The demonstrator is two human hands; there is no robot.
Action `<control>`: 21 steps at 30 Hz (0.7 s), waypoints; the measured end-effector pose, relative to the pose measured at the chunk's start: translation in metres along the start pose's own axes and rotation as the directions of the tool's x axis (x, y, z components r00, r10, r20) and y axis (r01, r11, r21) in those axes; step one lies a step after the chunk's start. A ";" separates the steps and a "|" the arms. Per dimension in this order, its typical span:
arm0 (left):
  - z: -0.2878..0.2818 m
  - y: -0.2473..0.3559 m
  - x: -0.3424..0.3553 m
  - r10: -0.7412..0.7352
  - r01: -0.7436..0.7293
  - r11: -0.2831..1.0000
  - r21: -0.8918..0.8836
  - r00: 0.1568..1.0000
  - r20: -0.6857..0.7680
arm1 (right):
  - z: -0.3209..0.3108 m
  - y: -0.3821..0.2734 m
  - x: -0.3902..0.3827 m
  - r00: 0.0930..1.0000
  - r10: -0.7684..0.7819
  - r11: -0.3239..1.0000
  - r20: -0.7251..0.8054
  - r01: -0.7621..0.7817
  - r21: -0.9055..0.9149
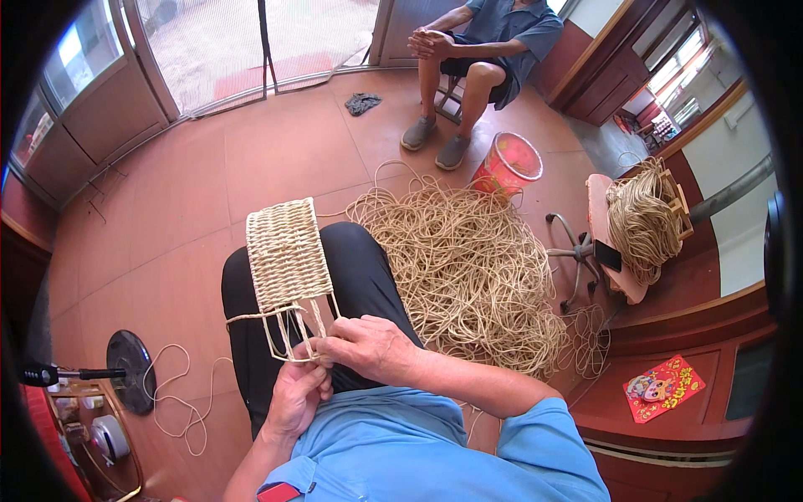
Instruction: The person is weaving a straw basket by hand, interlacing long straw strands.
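Observation:
A woven cord piece (287,255), pale straw-coloured, lies across my thighs. Its far part is tightly woven; at the near end, bare frame strands run toward me with gaps between them. My left hand (297,395) pinches the near end of the frame from below, fingers bent. Coming in from the right, my right hand (368,345) has its fingers closed at the same spot, on a cord by the frame's near edge. The two hands' fingertips meet there, so exactly where the cord passes is hidden. One cord end sticks out left of the frame.
A big tangled heap of cord (468,272) covers the floor ahead right. Beyond it stand a red bucket (512,163) and a seated person (481,58). A wheeled chair (595,213) carries a cord bundle (644,217). A round black base (130,372) is at left.

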State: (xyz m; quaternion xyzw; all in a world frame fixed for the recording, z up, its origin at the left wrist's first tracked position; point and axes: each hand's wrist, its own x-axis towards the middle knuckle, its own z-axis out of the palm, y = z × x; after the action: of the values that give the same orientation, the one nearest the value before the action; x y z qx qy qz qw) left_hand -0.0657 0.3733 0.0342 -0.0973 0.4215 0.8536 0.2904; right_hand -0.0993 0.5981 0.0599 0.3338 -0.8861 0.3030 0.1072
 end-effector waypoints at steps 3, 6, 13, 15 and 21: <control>-0.003 -0.006 0.013 0.040 -0.045 0.990 0.132 0.998 0.042 | 0.003 0.004 -0.003 1.000 -0.005 1.000 -0.005 0.005 0.010; -0.005 -0.010 0.010 0.179 -0.170 0.787 0.593 0.983 0.043 | 0.004 0.001 -0.002 0.999 0.002 0.999 -0.033 -0.001 0.049; 0.020 0.002 -0.014 0.413 -0.311 0.077 0.947 0.875 0.254 | 0.009 0.006 -0.004 0.999 0.051 0.987 -0.003 -0.050 0.155; 0.020 0.010 -0.016 0.334 -0.339 0.153 0.928 0.902 0.275 | 0.008 0.008 -0.002 0.996 0.093 0.954 -0.007 -0.087 0.287; 0.029 0.029 -0.018 0.220 -0.263 0.395 0.880 0.957 0.187 | 0.006 0.011 -0.004 0.997 0.070 0.923 -0.033 -0.052 0.382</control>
State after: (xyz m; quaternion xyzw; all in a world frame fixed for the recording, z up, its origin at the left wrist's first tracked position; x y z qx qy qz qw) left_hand -0.0657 0.3742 0.0789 0.1512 0.8130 0.5329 0.1792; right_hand -0.1036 0.6031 0.0490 0.3137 -0.8177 0.4799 0.0511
